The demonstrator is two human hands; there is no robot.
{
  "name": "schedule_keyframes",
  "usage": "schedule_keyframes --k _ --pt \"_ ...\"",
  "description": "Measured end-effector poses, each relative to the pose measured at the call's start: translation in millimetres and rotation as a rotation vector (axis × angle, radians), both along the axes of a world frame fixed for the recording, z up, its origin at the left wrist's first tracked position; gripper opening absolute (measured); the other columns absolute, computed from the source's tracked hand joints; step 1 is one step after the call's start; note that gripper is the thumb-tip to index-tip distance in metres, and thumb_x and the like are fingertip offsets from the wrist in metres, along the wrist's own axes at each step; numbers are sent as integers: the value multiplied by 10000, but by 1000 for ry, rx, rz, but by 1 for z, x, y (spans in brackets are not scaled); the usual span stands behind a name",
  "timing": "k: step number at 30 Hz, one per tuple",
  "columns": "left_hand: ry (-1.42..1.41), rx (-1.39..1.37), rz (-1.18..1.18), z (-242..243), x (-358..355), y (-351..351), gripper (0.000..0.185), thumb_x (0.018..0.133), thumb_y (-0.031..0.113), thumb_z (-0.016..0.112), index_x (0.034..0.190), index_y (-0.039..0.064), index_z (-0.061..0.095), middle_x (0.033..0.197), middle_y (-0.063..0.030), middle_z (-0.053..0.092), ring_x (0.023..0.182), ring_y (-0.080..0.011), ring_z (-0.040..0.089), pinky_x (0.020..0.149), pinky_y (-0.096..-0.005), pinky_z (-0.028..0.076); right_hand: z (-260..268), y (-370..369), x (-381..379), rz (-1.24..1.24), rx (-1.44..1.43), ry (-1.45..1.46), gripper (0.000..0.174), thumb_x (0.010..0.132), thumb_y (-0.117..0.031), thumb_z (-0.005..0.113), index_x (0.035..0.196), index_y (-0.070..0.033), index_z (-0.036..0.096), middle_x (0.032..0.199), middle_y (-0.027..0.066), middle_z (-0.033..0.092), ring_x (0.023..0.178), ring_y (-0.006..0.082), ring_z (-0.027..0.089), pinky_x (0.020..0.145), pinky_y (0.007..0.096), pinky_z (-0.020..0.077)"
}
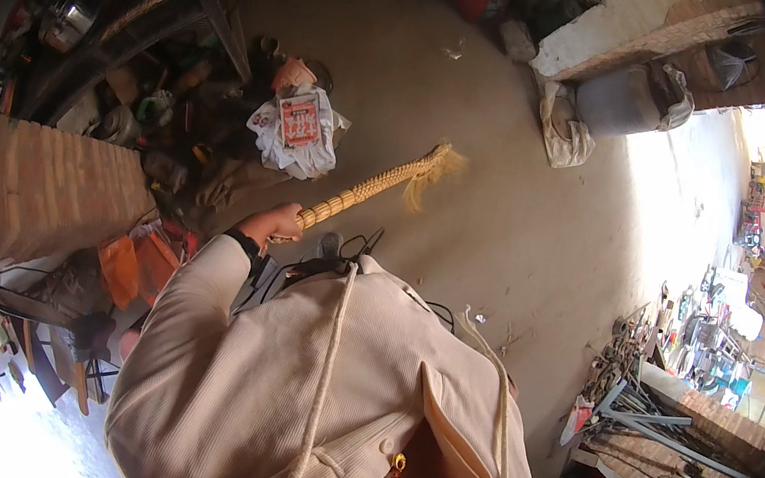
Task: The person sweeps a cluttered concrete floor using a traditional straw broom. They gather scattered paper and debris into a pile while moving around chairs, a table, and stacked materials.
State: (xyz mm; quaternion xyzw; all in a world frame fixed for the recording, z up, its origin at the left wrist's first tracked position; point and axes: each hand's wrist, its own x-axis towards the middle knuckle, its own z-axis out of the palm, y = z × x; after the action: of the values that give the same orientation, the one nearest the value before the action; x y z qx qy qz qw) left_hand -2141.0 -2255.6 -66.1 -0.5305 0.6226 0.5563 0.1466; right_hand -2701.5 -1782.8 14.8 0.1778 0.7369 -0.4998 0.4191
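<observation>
At the centre left, my left hand (276,222) is closed around the bound handle of a straw hand broom (369,186). The broom points up and to the right over the floor, its loose bristles (432,173) at the far end, slightly blurred. A dark band circles the left wrist. My right hand is out of view. Beyond the left hand, white plastic bags (295,131) with red print lie on the floor.
A brick pillar (30,189) and a cluttered heap under a dark frame (124,41) stand at left. Orange bags (137,263) hang near my left arm. At upper right is a large grey container (618,100); metal bars (663,432) and scrap lie at lower right.
</observation>
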Motion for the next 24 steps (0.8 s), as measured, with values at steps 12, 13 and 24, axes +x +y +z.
schedule_keyframes --k 12,13,24 --pt "-307 -142 110 17 -87 -150 354 715 129 633 1008 -69 614 929 -258 660 849 -361 675 642 -413 543 -26 -138 -12 -14 45 -32 88 837 -20 543 907 -68 522 762 66 550 658 218 593 579 344 529" --pt "-302 -52 125 18 -93 -162 342 717 123 628 999 -69 622 933 -263 659 826 -359 679 628 -422 545 -25 -156 -19 2 43 -40 90 837 -21 543 911 -68 522 764 66 551 659 217 593 580 343 528" --pt "7 117 317 16 -121 -234 311 639 95 703 919 14 596 629 -105 613 467 -199 573 418 -343 443 -47 -400 -179 276 22 -120 126 839 -30 543 961 -60 525 792 70 561 675 204 595 588 326 522"
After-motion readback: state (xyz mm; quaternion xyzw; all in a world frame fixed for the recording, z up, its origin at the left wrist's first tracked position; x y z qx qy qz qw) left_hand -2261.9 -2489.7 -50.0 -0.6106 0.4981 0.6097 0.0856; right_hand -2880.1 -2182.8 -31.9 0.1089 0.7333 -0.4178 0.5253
